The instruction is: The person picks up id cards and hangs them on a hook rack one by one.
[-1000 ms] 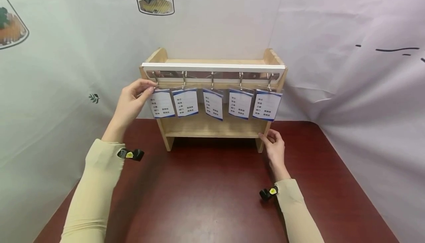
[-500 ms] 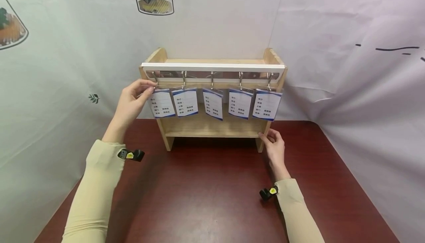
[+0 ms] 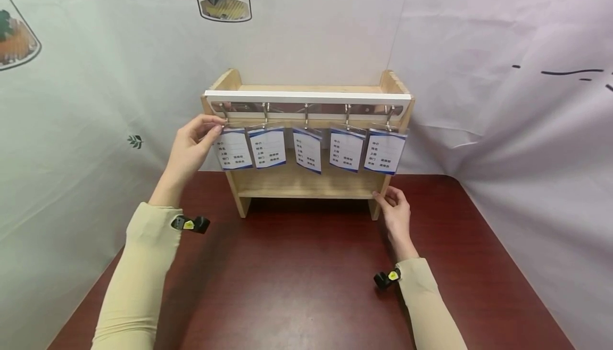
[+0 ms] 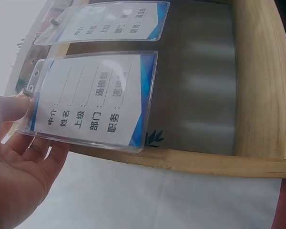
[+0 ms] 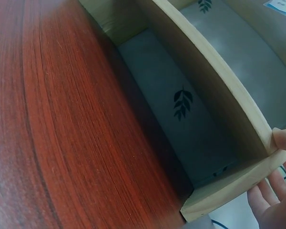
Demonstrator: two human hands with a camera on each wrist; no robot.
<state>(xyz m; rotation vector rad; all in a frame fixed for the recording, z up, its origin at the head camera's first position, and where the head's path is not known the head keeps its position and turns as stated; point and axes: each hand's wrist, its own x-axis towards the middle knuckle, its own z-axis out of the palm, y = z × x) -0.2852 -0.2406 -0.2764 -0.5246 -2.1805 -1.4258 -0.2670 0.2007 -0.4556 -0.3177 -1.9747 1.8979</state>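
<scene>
Several clear badge holders with white, blue-edged cards hang in a row from metal hooks on a white rail. My left hand pinches the top left corner of the leftmost badge holder, right by its hook. In the left wrist view, that badge holder has its slotted top edge at the hook tip, with my thumb over the corner and the fingers behind. Low on the right, my right hand grips the side panel of the wooden shelf, thumb in front and fingers around the outer side.
The shelf stands on a dark red table, against a pale fabric backdrop printed with plants. Beneath its lower board is an open gap, through which the backdrop shows.
The left forearm has shifted very slightly to the right. Both hands keep their holds, and the badge holders hang as before.
</scene>
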